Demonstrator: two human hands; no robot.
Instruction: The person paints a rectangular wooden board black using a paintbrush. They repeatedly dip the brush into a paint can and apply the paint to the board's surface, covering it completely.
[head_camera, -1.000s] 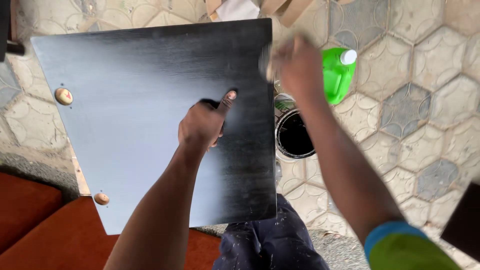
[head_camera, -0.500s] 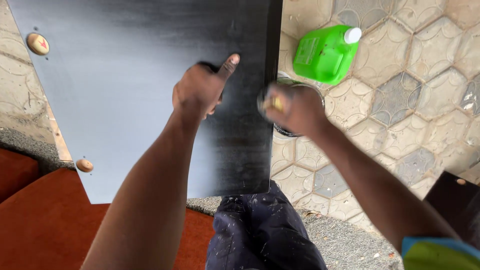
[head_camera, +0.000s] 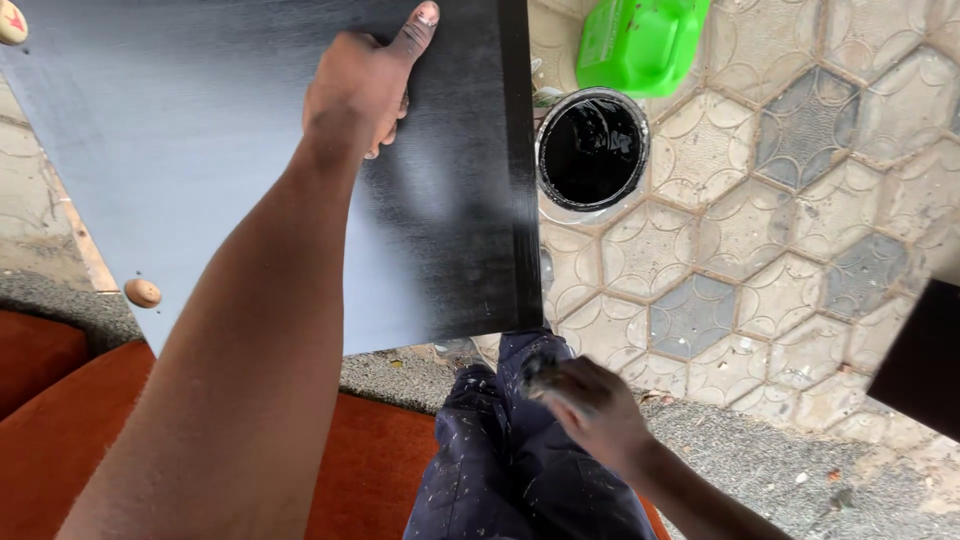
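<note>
Our left hand (head_camera: 355, 90) is curled, knuckles resting on the black board (head_camera: 250, 190), thumb out. Right hand (head_camera: 590, 400) is blurred near our knee, apparently closed on something pale; can't tell what. Board looks fully coated, right side darker, likely wetter. Open paint can (head_camera: 592, 150) sits just beside its right edge.

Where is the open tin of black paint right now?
In the head view the paint tin stands on the patterned floor tiles, upper centre-right, just right of the black board and below the green jug.
</note>
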